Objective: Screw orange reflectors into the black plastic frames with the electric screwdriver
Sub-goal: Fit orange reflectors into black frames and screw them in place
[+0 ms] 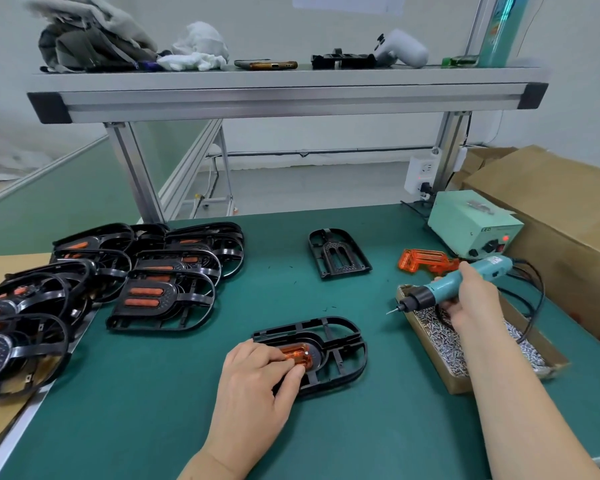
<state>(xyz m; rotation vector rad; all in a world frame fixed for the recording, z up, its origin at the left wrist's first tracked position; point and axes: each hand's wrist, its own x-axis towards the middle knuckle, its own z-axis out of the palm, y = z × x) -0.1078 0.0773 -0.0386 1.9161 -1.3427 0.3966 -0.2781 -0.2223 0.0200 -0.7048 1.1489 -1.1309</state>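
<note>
Near, mid-table: clamping orange reflector [297, 353] down in black frame [342, 342] with curled fingers of left hand [257, 372]. Right, beyond: gripping electric screwdriver [459, 281] in right hand [473, 301], fingers wrapped round body, bit aimed left, above screw tray [426, 336]. Farther: loose reflectors [426, 260], empty frame [338, 252]; left, stacked finished frames [160, 275].

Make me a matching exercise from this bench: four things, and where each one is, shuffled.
Things:
1. electric screwdriver
2. screws
3. empty black frame
4. seated orange reflector

Places:
A. alone at the far middle of the green mat
B. in the cardboard tray
C. gripped by the right hand
D. under fingertips of the left hand

Pairs: 1-C, 2-B, 3-A, 4-D.
</note>
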